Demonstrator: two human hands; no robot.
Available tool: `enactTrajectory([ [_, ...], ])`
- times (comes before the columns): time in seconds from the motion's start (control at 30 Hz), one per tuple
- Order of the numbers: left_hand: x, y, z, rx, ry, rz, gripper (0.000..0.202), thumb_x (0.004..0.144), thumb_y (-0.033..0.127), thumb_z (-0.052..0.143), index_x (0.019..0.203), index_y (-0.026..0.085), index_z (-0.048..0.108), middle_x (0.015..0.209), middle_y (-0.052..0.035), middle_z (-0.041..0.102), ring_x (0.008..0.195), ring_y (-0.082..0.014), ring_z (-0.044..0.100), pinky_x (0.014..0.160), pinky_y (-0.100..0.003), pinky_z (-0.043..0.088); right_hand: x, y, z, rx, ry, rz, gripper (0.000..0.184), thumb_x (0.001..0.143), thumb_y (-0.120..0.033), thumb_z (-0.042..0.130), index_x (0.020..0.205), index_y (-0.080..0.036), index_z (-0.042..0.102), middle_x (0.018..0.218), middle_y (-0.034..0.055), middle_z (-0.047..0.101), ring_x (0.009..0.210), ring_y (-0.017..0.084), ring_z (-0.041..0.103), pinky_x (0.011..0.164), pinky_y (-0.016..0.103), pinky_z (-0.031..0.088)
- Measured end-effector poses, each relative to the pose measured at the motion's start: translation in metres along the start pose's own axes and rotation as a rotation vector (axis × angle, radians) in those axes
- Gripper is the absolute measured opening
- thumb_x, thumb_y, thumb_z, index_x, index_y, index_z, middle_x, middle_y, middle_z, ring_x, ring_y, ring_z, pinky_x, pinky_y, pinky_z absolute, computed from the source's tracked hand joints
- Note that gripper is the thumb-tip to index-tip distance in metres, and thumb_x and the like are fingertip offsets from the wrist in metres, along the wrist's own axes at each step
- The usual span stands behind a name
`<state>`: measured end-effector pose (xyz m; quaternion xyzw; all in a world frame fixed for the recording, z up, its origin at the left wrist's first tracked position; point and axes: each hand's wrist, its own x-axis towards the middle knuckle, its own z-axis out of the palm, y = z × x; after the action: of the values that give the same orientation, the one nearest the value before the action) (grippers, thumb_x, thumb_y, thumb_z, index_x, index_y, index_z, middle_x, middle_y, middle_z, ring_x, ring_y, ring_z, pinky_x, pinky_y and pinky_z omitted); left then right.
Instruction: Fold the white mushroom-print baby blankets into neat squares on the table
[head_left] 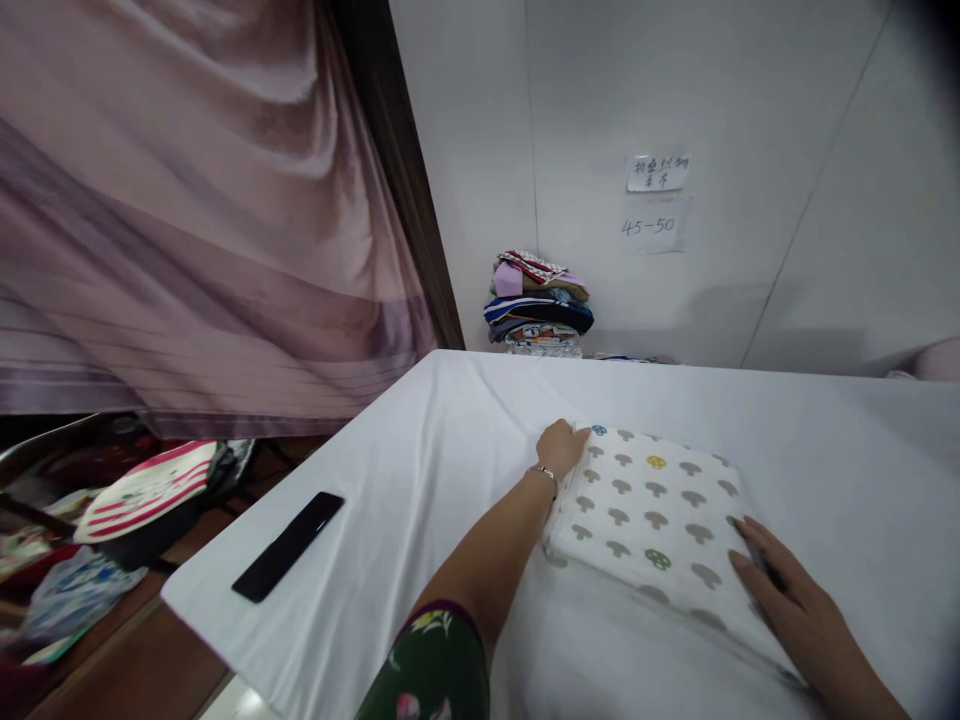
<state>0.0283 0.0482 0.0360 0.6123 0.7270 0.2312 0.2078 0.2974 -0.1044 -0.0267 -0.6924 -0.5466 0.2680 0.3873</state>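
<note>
A folded white cloth [637,500] printed with grey mushrooms, plus a few blue, yellow and green ones, lies flat in front of me as a rectangular stack of layers. At its far left corner, my left hand [561,447] is closed on the edge, its fingertips partly hidden by the fabric. Over on the right side, my right hand [787,595] rests against the cloth's edge with thumb and fingers apart. Its other fingers are largely out of sight.
A white-covered table [405,480] carries the cloth, with a black flat object [289,545] on its left part. Behind it stands a pile of folded fabrics [538,305] by the wall. A pink curtain [225,200] hangs at left, above a striped round seat [150,490].
</note>
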Motion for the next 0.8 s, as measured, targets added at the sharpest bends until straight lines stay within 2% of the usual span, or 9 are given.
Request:
enactTrajectory([
  [0.13,0.005,-0.004,0.011,-0.057,0.079,-0.042,0.022,0.086,0.038,0.041,0.083,0.020,0.053,0.091,-0.0069,0.065,0.086,-0.0199,0.059,0.070,-0.028,0.041,-0.001,0.000,0.000,-0.008,0.000,-0.001,0.053,0.076,-0.057,0.050,0.121,-0.030,0.053,0.138,0.0000,0.043,0.125,0.028,0.039,0.104,0.047,0.031],
  [0.27,0.007,-0.010,0.016,-0.080,0.061,-0.088,0.021,0.087,0.037,0.041,0.085,0.019,0.052,0.094,-0.0090,0.064,0.089,-0.0207,0.058,0.072,-0.029,0.041,-0.003,-0.002,-0.001,-0.017,-0.013,-0.015,0.050,0.079,-0.055,0.048,0.122,-0.031,0.051,0.139,-0.0013,0.041,0.126,0.027,0.037,0.105,0.046,0.031],
  [0.37,0.011,-0.009,0.013,-0.081,0.043,-0.097,0.021,0.085,0.038,0.044,0.087,0.019,0.052,0.095,-0.0087,0.064,0.088,-0.0207,0.059,0.070,-0.028,0.041,-0.005,-0.005,-0.001,-0.020,-0.010,-0.017,0.050,0.079,-0.055,0.048,0.123,-0.031,0.051,0.139,-0.0006,0.041,0.126,0.028,0.037,0.105,0.046,0.031],
  [0.53,0.017,-0.003,0.008,-0.062,0.017,-0.069,0.032,0.082,0.050,0.045,0.083,0.020,0.052,0.093,-0.0077,0.065,0.086,-0.0221,0.059,0.069,-0.029,0.040,-0.006,-0.009,-0.002,-0.021,-0.025,-0.004,0.050,0.079,-0.056,0.047,0.122,-0.031,0.051,0.140,-0.0006,0.040,0.127,0.027,0.035,0.106,0.046,0.028],
  [0.7,0.018,-0.005,0.015,-0.046,0.051,-0.066,0.022,0.088,0.037,0.040,0.085,0.019,0.050,0.094,-0.0085,0.064,0.087,-0.0206,0.058,0.070,-0.029,0.040,-0.005,-0.008,-0.002,-0.021,-0.021,-0.011,0.051,0.078,-0.055,0.048,0.122,-0.030,0.051,0.140,0.0003,0.040,0.128,0.027,0.035,0.106,0.046,0.028],
  [0.8,0.020,-0.011,0.020,-0.062,0.052,-0.071,0.023,0.089,0.035,0.037,0.086,0.017,0.050,0.094,-0.0101,0.064,0.087,-0.0202,0.058,0.071,-0.028,0.040,-0.005,-0.007,-0.002,-0.028,-0.031,-0.029,0.051,0.079,-0.054,0.048,0.123,-0.030,0.050,0.141,0.0002,0.039,0.128,0.027,0.035,0.106,0.046,0.028],
])
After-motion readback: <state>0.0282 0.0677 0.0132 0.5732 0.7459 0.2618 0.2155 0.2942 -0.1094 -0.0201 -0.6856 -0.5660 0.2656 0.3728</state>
